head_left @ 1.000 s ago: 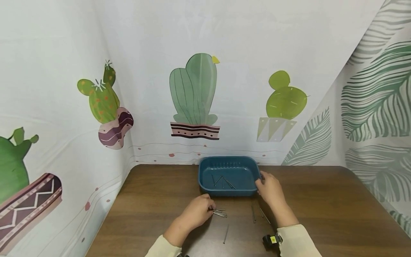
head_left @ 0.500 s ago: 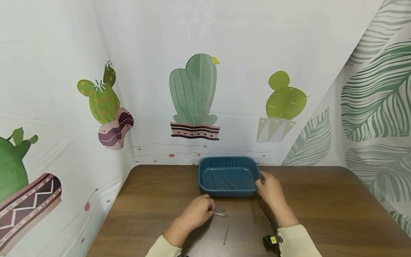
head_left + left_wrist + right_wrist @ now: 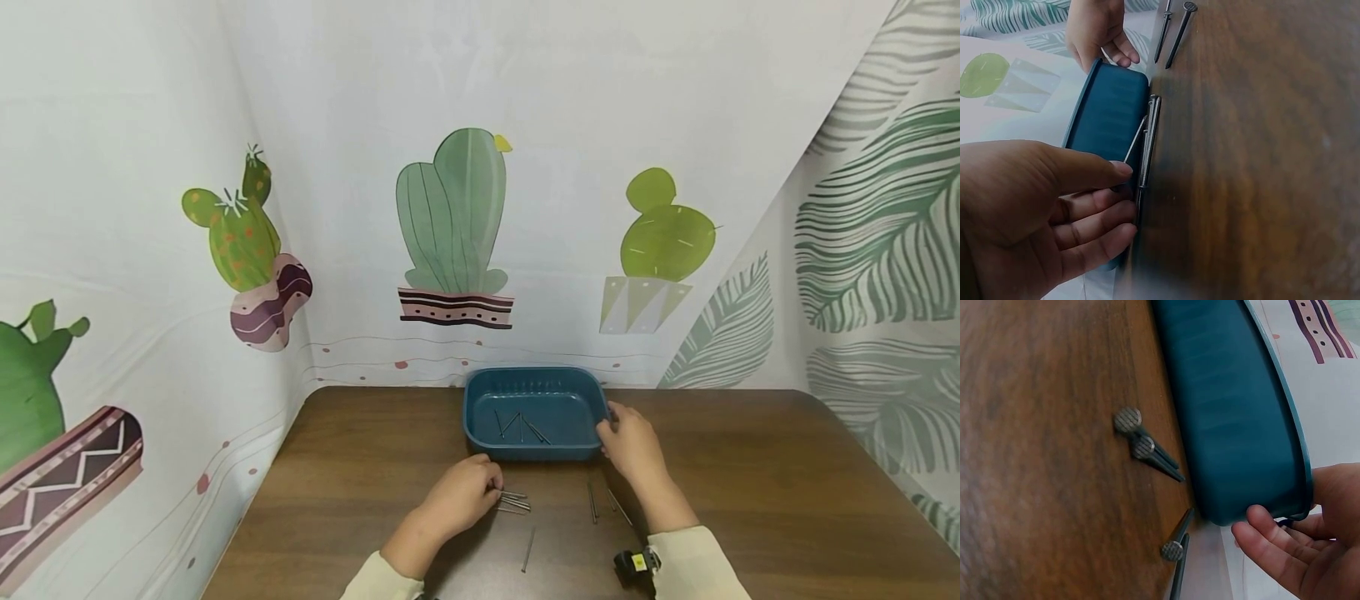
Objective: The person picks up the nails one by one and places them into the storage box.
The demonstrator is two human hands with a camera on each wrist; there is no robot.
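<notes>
Grey nails [image 3: 1163,464], slender and round-headed

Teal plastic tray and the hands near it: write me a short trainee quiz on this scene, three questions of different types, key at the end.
1. Multiple choice: in the head view, where does the right hand grip the teal plastic tray?
A) At its left end
B) At its right end
C) At the middle of its front wall

2. Short answer: in the left wrist view, what does the left hand pinch by thumb and finger?

3. True or false: the tray holds nothing.

Key:
1. B
2. A metal nail
3. False; several loose nails lie inside it.
</notes>
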